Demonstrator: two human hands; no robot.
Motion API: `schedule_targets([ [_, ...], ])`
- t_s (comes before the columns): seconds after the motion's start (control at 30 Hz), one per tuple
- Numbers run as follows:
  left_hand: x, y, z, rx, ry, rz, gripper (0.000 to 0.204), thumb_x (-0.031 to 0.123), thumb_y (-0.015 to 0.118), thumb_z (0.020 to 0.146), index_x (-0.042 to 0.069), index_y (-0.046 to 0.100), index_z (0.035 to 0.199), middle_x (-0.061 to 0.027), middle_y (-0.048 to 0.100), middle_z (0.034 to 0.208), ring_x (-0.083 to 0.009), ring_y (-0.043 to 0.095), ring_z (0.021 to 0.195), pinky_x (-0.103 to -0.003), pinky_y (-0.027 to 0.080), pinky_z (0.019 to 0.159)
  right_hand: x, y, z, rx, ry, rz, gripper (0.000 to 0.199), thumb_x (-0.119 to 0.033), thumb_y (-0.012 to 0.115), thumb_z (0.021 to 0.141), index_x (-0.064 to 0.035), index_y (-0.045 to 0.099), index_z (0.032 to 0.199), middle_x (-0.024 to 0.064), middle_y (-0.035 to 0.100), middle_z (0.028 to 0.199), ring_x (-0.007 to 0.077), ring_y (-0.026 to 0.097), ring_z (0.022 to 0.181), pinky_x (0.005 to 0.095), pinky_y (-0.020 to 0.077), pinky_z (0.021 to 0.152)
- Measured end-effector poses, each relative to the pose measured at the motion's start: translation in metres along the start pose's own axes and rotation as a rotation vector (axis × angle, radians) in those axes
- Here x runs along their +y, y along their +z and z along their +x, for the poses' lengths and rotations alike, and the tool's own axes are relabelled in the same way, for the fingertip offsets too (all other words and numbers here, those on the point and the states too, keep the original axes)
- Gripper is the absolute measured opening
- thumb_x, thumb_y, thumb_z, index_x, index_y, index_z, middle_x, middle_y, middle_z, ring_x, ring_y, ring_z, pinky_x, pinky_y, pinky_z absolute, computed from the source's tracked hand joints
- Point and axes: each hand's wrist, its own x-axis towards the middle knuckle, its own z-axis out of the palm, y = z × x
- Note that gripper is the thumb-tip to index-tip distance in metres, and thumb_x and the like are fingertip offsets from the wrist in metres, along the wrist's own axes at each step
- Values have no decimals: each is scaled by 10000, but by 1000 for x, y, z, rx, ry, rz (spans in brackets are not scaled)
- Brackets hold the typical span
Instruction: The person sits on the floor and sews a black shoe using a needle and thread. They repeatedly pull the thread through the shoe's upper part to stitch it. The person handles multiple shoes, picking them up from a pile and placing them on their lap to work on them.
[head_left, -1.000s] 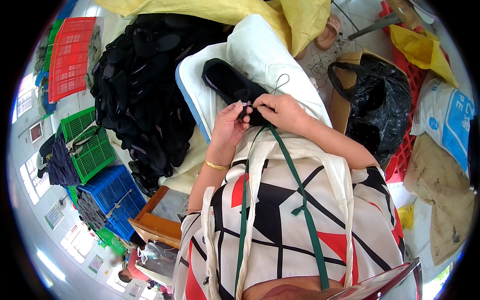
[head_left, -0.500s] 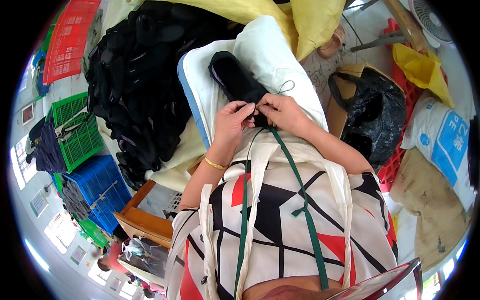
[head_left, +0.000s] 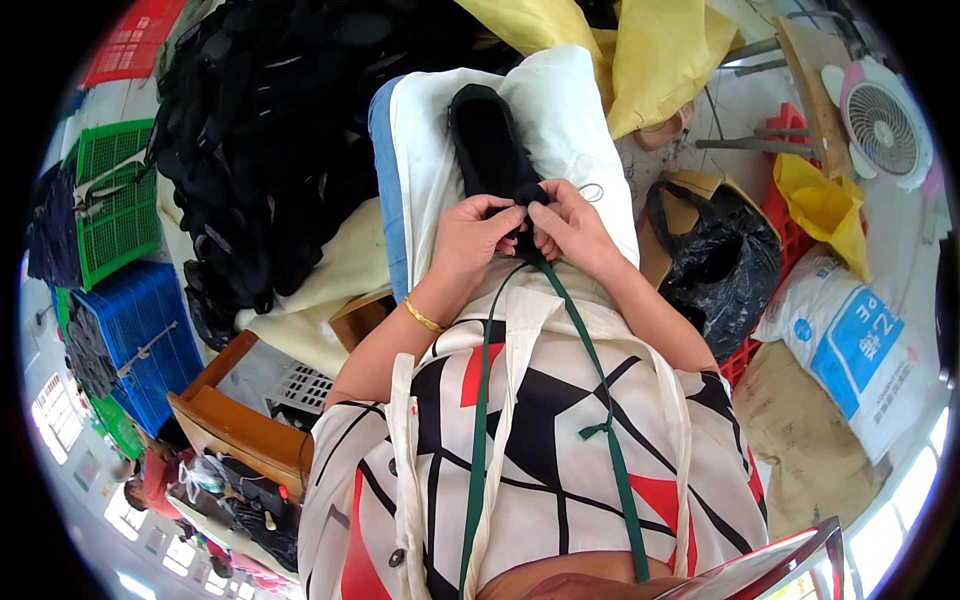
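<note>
Both the left hand (head_left: 478,235) and right hand (head_left: 572,228) were closed, pinching the near end of a black shoe upper (head_left: 492,150) lying on a white cloth pad (head_left: 570,120) over the lap; judged risk: the crowded fingertips could lose grip, letting the piece slide toward the black pile (head_left: 270,150) at left.

The near end of the black shoe (head_left: 490,150) is hidden under the left hand (head_left: 470,238) and right hand (head_left: 572,228), so what the fingertips pinch there cannot be told. The small ring (head_left: 591,192) beside the right hand is too small to identify. The red crate (head_left: 135,35) and the pink fan (head_left: 885,125) are cut off by the picture's rim.
</note>
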Motion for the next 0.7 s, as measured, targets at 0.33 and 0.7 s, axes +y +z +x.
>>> schedule_targets([
  [0.33,-7,-7,2,-42,-15,65,177,120,746,871,4,672,983,-31,661,776,-69,569,600,-202,467,545,-22,-1,13,-86,-5,-79,305,-306,561,1012,-31,574,1142,35,592,735,96,566,592,259,470,524],
  [0.7,15,-21,-10,-108,122,319,140,118,714,871,22,668,962,20,604,719,-35,526,565,-197,421,510,-21,-7,52,-189,-511,-845,145,-155,625,921,-62,646,1030,94,658,833,246,661,820,363,520,717],
])
